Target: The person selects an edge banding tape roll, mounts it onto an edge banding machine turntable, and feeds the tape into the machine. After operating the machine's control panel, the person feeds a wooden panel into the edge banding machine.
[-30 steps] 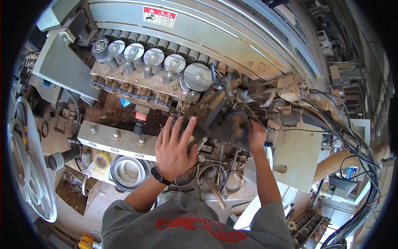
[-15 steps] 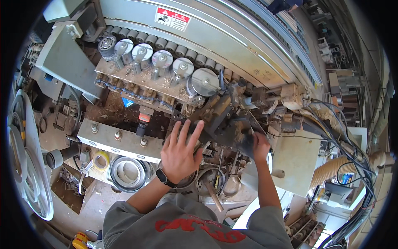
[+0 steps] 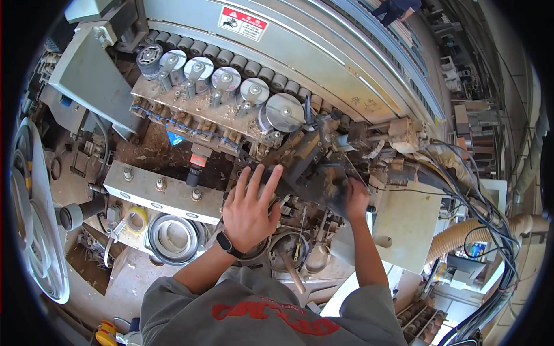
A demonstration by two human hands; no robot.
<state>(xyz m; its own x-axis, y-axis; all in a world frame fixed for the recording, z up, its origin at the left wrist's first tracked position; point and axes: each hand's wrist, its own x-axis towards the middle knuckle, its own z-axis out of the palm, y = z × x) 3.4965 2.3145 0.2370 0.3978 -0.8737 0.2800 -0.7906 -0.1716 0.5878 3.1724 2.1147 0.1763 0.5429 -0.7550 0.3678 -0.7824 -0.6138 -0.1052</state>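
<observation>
Handling the dark plate [image 3: 328, 188] seems in hand, next needing steadiness; left hand [image 3: 249, 211] has fingers apart, right hand's [image 3: 357, 200] I cannot tell.

This looks like an industrial workshop: a large machine [image 3: 231, 117] with a row of metal wheels [image 3: 285, 112] fills the upper middle of the frame, its ledge littered with shavings [image 3: 202, 106]. A red-and-white warning sign [image 3: 243, 23] marks its grey panel [image 3: 323, 55], while black cables [image 3: 501, 230] and a ribbed beige hose [image 3: 459, 237] run down the right side.
</observation>
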